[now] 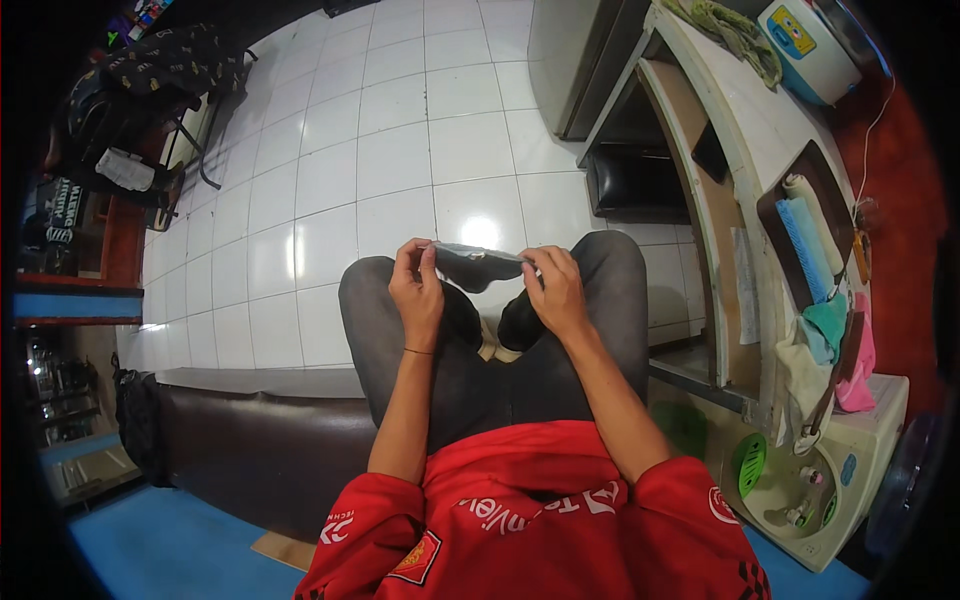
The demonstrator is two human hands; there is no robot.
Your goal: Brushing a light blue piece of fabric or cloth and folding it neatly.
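Between my hands, above the gap between my knees, a thin, limp dark piece with a pale grey-blue upper edge [475, 268] is stretched out. I cannot make out what kind of thing it is. My left hand [418, 290] pinches its left end between thumb and fingers. At the other end, my right hand [558, 290] grips the corner in the same way. The middle of the piece sags downward, and its far side is hidden. Both forearms rest near my thighs, which are in dark grey trousers [390, 330].
I sit on a dark brown padded bench [260, 430]. To the right stands a white-topped counter [745, 150] with a brown tray [790, 235] and cloths [855, 370]. A cream basin [870, 470] is behind it. A chair draped with dark fabric [165, 75] stands far left on white floor tiles [390, 130].
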